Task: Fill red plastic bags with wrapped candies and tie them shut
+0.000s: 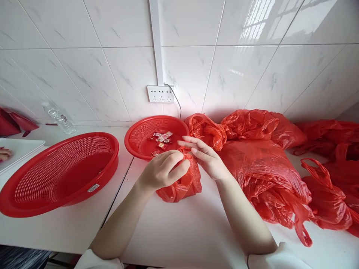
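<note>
A small red plastic bag (183, 186) stands on the white table, bulging at the bottom and gathered at the top. My left hand (164, 168) is closed at the bag's neck, its fingers curled around the gathered plastic; the fingertips are partly hidden. On the other side, my right hand (206, 157) has its fingers stretched out beside the bag's top; whether they touch it is hard to see. Just behind both hands is a red mesh basket (137, 140) with several wrapped candies (164, 139) in it.
At the left lies a larger red basket (112, 157), with a clear plastic bottle (60, 118) and a white tray (30, 144) near it. Several full red bags (263, 168) crowd the right side. A power socket (160, 94) is on the tiled wall.
</note>
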The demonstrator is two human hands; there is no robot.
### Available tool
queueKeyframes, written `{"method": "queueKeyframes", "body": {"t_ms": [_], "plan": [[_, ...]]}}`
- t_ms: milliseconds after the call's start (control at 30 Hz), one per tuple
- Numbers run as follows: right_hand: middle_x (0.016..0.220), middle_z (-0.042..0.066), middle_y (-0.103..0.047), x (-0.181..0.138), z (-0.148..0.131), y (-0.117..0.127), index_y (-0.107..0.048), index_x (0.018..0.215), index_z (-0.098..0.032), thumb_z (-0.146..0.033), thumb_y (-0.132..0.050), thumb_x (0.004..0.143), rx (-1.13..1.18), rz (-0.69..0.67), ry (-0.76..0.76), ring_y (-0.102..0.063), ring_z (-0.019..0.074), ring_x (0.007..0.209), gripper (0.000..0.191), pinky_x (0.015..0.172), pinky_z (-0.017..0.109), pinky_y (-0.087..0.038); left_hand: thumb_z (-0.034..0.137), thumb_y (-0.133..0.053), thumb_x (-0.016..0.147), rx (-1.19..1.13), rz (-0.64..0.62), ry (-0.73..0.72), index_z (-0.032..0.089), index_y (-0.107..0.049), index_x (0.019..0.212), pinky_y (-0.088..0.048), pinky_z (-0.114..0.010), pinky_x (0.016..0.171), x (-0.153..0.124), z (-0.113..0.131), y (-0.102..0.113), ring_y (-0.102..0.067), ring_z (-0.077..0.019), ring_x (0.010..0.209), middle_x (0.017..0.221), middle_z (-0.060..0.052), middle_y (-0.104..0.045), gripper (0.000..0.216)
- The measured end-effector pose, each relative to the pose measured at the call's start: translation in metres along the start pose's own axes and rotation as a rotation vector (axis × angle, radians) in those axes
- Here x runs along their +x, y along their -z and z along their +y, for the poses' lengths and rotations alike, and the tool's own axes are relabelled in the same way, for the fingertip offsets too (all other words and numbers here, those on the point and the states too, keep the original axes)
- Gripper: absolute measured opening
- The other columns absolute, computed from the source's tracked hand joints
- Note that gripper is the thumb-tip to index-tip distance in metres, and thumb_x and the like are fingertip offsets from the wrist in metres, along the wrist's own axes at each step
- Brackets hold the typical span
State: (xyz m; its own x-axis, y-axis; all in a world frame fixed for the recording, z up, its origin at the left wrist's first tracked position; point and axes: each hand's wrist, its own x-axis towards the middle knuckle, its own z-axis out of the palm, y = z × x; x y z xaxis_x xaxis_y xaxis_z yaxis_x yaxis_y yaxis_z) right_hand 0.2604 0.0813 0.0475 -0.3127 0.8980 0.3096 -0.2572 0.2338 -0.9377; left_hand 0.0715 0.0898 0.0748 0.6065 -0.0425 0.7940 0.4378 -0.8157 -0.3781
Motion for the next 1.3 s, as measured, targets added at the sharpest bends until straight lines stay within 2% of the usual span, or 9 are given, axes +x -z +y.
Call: {"method": "queueKeyframes", "body": {"t_ms": [167,367,467,567,733,900,1100,1200,1300], "plan": [[0.099,0.001,-0.070,0.003,0.012,-0.003,-0.067,0.110,-0.025,-0.029,-0.064,0.088,0.135,-0.015,-0.005,-0.065,0.0138,0.090,0.022,0.088,0.030,-0.051,0.001,-0.061,0.080,-0.013,0.074,0.035,0.017,-0.058,0.087,-0.059,-0.027,0.076,-0.011,-0.003,-0.010,-0.067,-0.0172,0.091,0.089,-0.004,-0.060,0.018],[0.088,0.000,-0.071,0.004,0.015,0.000,-0.072,0.093,-0.023,-0.022,-0.071,0.082,0.096,0.085,0.057,-0.065,0.0114,0.082,0.011,0.080,0.026,-0.052,0.002,-0.063,0.080,-0.174,-0.076,0.145,0.017,-0.066,0.100,-0.059,-0.024,0.079,-0.020,-0.007,-0.004,-0.069,-0.0157,0.092,0.100,-0.006,-0.069,0.025],[0.089,0.002,-0.072,0.004,0.016,0.004,-0.072,0.093,-0.022,-0.023,-0.069,0.084,0.011,0.161,0.082,-0.066,0.0128,0.083,0.010,0.081,0.028,-0.052,0.006,-0.065,0.081,-0.194,-0.048,0.109,0.021,-0.064,0.114,-0.059,-0.025,0.082,-0.025,-0.013,0.000,-0.070,-0.0151,0.093,0.107,-0.003,-0.072,0.037],[0.091,0.003,-0.073,0.004,0.018,0.003,-0.073,0.092,-0.021,-0.023,-0.066,0.085,-0.098,0.246,0.139,-0.067,0.0147,0.086,0.010,0.082,0.029,-0.053,0.006,-0.066,0.080,-0.198,-0.012,0.165,0.025,-0.067,0.111,-0.058,-0.022,0.072,-0.029,-0.015,0.001,-0.071,-0.0121,0.080,0.096,0.000,-0.073,0.036],[0.087,0.004,-0.075,0.003,0.018,0.003,-0.076,0.089,-0.020,-0.023,-0.069,0.080,-0.151,0.353,0.117,-0.070,0.0174,0.080,0.011,0.079,0.033,-0.057,0.010,-0.065,0.079,-0.333,0.027,0.490,0.022,-0.070,0.092,-0.054,-0.024,0.067,-0.039,-0.008,0.001,-0.065,-0.0130,0.074,0.083,-0.001,-0.069,0.018],[0.081,0.003,-0.076,-0.006,0.014,0.022,-0.077,0.086,-0.020,-0.024,-0.072,0.075,-0.227,0.486,0.076,-0.072,0.0182,0.075,0.012,0.077,0.034,-0.059,0.016,-0.065,0.081,-0.453,0.040,0.851,0.018,-0.067,0.080,-0.051,-0.028,0.070,-0.061,-0.004,0.010,-0.061,-0.0147,0.075,0.079,-0.002,-0.064,0.004],[0.085,0.006,-0.077,-0.033,0.025,0.058,-0.077,0.091,-0.018,-0.028,-0.073,0.074,-0.290,0.543,-0.053,-0.073,0.0205,0.078,0.020,0.080,0.036,-0.060,0.025,-0.061,0.085,-0.753,0.024,1.242,0.018,-0.063,0.075,-0.048,-0.028,0.064,-0.094,0.001,0.025,-0.057,-0.0143,0.065,0.070,0.000,-0.059,0.012],[0.087,0.007,-0.076,-0.051,0.026,0.073,-0.076,0.092,-0.018,-0.028,-0.072,0.074,-0.357,0.630,-0.081,-0.073,0.0216,0.080,0.021,0.082,0.036,-0.059,0.028,-0.061,0.085,-0.749,0.069,1.406,0.019,-0.063,0.076,-0.046,-0.030,0.068,-0.107,0.001,0.032,-0.055,-0.0151,0.065,0.065,0.001,-0.058,0.013],[0.089,0.007,-0.076,-0.066,0.024,0.085,-0.076,0.095,-0.018,-0.029,-0.069,0.075,-0.496,0.735,-0.108,-0.073,0.0236,0.082,0.023,0.081,0.038,-0.059,0.031,-0.061,0.084,-0.731,0.064,1.479,0.020,-0.063,0.075,-0.045,-0.031,0.075,-0.114,0.002,0.034,-0.055,-0.0163,0.069,0.065,0.000,-0.059,0.015]]}}
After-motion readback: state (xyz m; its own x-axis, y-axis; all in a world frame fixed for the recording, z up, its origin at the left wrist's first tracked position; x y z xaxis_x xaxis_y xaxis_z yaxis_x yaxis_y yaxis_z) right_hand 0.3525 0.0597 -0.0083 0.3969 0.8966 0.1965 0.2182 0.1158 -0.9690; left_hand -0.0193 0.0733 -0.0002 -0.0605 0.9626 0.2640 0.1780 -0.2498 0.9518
